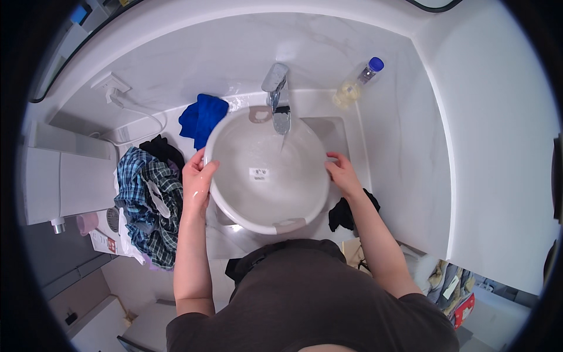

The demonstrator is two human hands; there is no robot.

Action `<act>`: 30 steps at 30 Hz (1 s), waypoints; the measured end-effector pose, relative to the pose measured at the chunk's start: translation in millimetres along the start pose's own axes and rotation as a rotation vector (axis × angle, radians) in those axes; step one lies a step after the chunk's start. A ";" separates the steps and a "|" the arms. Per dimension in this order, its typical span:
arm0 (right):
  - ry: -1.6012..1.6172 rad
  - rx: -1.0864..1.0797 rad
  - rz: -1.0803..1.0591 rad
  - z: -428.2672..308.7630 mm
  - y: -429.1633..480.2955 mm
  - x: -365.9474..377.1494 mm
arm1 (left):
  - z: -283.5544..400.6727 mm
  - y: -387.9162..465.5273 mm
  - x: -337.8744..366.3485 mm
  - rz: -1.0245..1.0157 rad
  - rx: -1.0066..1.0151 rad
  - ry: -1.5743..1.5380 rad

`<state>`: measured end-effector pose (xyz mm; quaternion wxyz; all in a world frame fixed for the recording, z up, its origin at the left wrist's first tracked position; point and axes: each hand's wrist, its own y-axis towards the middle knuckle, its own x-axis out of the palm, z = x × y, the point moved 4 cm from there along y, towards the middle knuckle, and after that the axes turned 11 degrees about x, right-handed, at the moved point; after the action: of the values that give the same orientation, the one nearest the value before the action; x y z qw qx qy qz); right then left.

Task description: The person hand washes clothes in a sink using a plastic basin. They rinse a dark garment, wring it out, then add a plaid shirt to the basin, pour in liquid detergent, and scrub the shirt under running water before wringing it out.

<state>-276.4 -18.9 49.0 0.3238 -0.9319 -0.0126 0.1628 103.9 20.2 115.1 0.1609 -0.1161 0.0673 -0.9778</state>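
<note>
A round white plastic basin (272, 193) rests over the sink (341, 132), with some clear water and a label inside. My left hand (198, 180) grips its left rim, thumb on top and fingers outside. My right hand (342, 172) is at the right rim, its thumb and index finger apart and their tips against or very near the edge; whether it grips is unclear. From the chrome faucet (281, 119) a thin stream runs into the basin. Behind my left hand lies a blue cloth (204, 119). Black fabric (342, 215) lies beside my right forearm.
Plaid clothes (151, 202) are heaped on the left counter, near a white appliance (70, 176). A plug and cord (116, 97) come from the wall socket. In the back right corner stands a clear bottle (358, 86) with a blue cap. A wall (484, 110) bounds the right.
</note>
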 end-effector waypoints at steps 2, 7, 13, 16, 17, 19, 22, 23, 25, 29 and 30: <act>-0.454 -0.298 0.253 -19.1 -0.6 14.1 | 9.9 1.3 -1.0 -0.016 0.087 0.063; -0.784 -0.926 0.037 -44.0 17.2 88.8 | 20.2 1.9 -1.0 -0.022 0.149 0.211; -1.286 -1.268 0.108 -28.9 58.4 159.5 | 31.5 -3.0 14.6 -0.026 0.243 0.297; -1.037 -0.993 0.008 -7.6 33.2 176.8 | 36.2 -6.0 21.8 0.004 0.269 0.393; -0.992 -0.799 -0.095 5.3 18.4 186.6 | 36.9 -6.6 23.2 0.024 0.265 0.425; -0.847 -0.463 -0.354 28.4 -12.1 203.4 | 38.4 -6.9 27.2 0.015 0.283 0.434; -0.584 -0.528 -0.688 28.5 -29.3 203.3 | 41.8 -6.7 29.9 0.005 0.302 0.432; -0.505 -0.624 -0.786 22.0 -24.9 200.1 | 42.4 -6.9 30.0 -0.007 0.283 0.460; -0.928 -1.079 -0.603 6.2 10.6 169.5 | 44.4 -6.7 29.3 -0.024 0.266 0.518; -1.254 -1.245 -0.321 -32.5 97.4 161.0 | 43.9 -7.0 28.6 -0.025 0.246 0.519; -1.115 -1.252 -0.357 -42.8 106.7 163.1 | 43.1 -7.0 29.0 -0.023 0.254 0.500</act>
<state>-117.4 -107.8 -32.5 -0.2831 -0.7069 -0.4042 0.5067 85.9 13.1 163.8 0.1416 0.1490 -0.0197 -0.9784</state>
